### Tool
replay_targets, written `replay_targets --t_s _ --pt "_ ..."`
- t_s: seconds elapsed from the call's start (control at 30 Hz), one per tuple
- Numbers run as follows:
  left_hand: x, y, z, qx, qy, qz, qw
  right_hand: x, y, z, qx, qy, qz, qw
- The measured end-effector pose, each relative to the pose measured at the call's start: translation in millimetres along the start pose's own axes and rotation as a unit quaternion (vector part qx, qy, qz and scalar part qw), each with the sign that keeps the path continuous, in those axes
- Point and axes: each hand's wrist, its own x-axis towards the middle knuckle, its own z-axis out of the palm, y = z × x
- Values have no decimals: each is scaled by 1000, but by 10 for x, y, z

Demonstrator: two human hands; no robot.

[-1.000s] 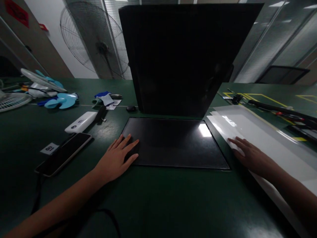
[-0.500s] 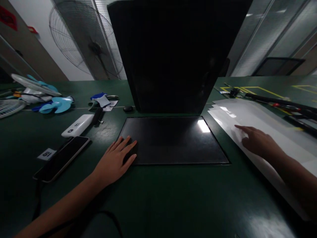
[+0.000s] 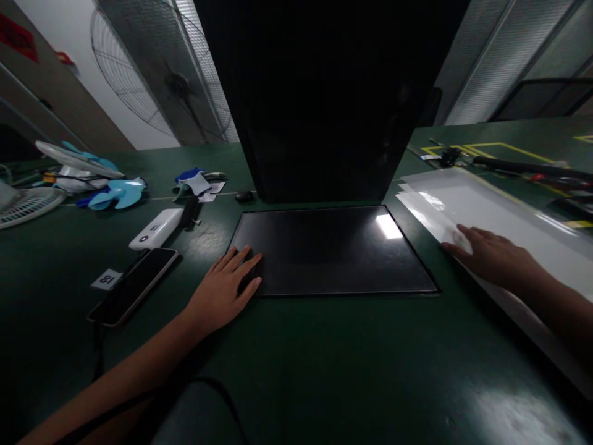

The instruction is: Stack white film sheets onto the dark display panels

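Note:
My left hand (image 3: 222,290) lies flat with fingers spread over the left front corner of a dark rectangular screen panel (image 3: 333,253), which rests on the green table. At the right, my right hand (image 3: 495,256) is over the near left edge of a stack of thin white, glossy sheets (image 3: 523,198). Its thumb and forefinger are apart at that edge, and the other fingers are partly hidden behind the hand. A tall black panel (image 3: 324,105) stands upright just behind the screen panel.
On the left lie a phone (image 3: 134,287), a white device (image 3: 157,228), a paper label (image 3: 106,279) and blue fan blades (image 3: 118,193). A black mouse (image 3: 244,196) is near the upright panel. Black rods and tools (image 3: 532,170) lie beyond the sheets. A cable (image 3: 217,386) runs by my left forearm.
My right hand has gone from pointing with its forefinger over the sheets to having thumb and forefinger at their edge. My left hand stays on the panel; the camera view has shifted slightly.

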Motion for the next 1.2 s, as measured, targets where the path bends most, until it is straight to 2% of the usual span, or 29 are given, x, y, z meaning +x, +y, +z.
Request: replay_targets --t_s 0.17,0.27,0.37,0.5,0.73,0.97,1.2 --pt "-1 -3 8 6 0 4 1000 -20 -61 -91 2 52 -55 997" --pt "2 0 3 10 0 6 1000 20 -80 -14 10 69 -28 997" --pt "1 -3 1 13 -4 7 1000 63 -74 100 10 28 20 999" --pt "-4 -2 -10 15 -8 8 1000 92 -8 164 11 -19 14 1000" --pt "2 11 -32 10 -26 6 1000 74 39 109 6 -22 -4 1000" --pt "-13 -22 2 8 -4 15 1000 59 33 107 4 -19 -12 1000" --pt "-12 -29 11 5 -12 13 1000 71 49 109 4 -21 -12 1000"
